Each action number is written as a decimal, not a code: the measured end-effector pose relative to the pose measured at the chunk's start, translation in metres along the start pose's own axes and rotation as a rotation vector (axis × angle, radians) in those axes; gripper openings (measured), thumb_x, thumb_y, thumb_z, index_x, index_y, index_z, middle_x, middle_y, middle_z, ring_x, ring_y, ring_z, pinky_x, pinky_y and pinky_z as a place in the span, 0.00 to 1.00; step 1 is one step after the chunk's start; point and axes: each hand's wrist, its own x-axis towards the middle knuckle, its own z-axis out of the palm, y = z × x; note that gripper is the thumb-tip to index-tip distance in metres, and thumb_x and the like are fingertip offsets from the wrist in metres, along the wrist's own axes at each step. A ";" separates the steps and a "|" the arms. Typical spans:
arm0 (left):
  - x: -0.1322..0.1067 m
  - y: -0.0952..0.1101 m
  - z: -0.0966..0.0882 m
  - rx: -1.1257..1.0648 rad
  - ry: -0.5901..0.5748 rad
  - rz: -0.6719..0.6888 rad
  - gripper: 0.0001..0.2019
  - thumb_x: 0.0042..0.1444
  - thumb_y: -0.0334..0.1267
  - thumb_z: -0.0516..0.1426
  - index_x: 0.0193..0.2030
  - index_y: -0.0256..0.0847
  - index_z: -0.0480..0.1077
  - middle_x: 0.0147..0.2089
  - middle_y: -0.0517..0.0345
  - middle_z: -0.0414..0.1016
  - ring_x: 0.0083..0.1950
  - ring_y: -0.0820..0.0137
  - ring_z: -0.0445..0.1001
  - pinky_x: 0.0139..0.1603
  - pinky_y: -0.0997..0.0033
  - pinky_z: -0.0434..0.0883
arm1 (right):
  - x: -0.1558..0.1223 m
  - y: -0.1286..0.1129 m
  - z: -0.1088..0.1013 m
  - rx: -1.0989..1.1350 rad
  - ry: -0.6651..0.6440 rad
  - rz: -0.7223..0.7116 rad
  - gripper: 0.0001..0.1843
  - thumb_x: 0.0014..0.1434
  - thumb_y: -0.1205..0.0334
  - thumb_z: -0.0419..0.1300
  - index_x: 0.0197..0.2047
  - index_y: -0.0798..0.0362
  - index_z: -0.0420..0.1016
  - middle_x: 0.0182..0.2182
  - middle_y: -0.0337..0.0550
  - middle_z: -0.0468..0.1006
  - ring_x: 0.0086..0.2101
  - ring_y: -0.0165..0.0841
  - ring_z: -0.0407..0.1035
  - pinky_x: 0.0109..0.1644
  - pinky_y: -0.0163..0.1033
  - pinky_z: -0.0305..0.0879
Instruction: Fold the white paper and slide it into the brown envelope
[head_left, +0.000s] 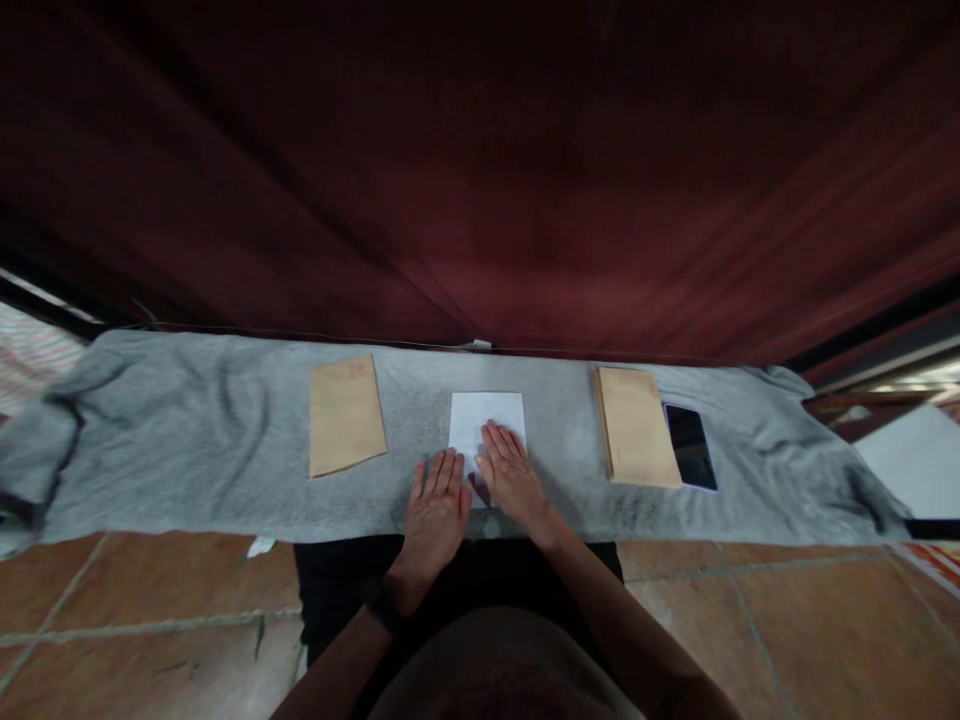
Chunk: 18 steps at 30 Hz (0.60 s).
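Note:
A white sheet of paper (480,415) lies in the middle of a grey cloth (187,470). My right hand (511,473) rests flat on the sheet's near right part, fingers stretched out together. My left hand (436,508) lies flat on the cloth at the sheet's near left corner, fingers extended, its fingertips at the paper's edge. Neither hand holds anything. A brown envelope (345,415) lies to the left of the sheet. A stack of brown envelopes (637,427) lies to the right.
A dark phone (691,446) lies face up against the right side of the envelope stack. A dark red curtain (480,170) hangs right behind the cloth. Tiled floor (127,630) spreads in front, with a small white scrap (260,546) near the cloth's edge.

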 end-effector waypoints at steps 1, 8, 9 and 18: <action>0.005 0.001 -0.002 -0.017 0.024 -0.008 0.27 0.70 0.40 0.42 0.74 0.34 0.56 0.70 0.42 0.66 0.74 0.54 0.59 0.75 0.40 0.51 | 0.001 0.002 0.002 -0.013 -0.002 -0.003 0.28 0.74 0.58 0.46 0.72 0.61 0.58 0.70 0.52 0.59 0.70 0.39 0.53 0.74 0.51 0.51; 0.058 0.011 0.008 -0.113 0.019 0.048 0.28 0.72 0.40 0.39 0.74 0.30 0.53 0.75 0.43 0.56 0.77 0.61 0.50 0.76 0.52 0.55 | 0.001 0.008 0.006 -0.066 -0.020 -0.033 0.28 0.72 0.64 0.45 0.72 0.63 0.57 0.71 0.53 0.59 0.70 0.39 0.52 0.74 0.49 0.47; 0.063 0.011 0.012 -0.109 -0.004 0.048 0.28 0.72 0.41 0.39 0.74 0.29 0.54 0.74 0.42 0.57 0.77 0.60 0.51 0.76 0.52 0.55 | 0.002 0.008 0.007 -0.075 -0.025 -0.036 0.28 0.71 0.65 0.46 0.72 0.64 0.57 0.70 0.53 0.59 0.70 0.39 0.52 0.74 0.49 0.46; 0.069 0.004 0.029 -0.040 0.009 0.059 0.30 0.72 0.46 0.40 0.74 0.28 0.53 0.74 0.39 0.56 0.78 0.59 0.48 0.76 0.50 0.53 | 0.027 0.028 0.020 -0.114 0.009 0.004 0.29 0.73 0.60 0.46 0.73 0.60 0.54 0.71 0.53 0.57 0.70 0.40 0.51 0.73 0.52 0.47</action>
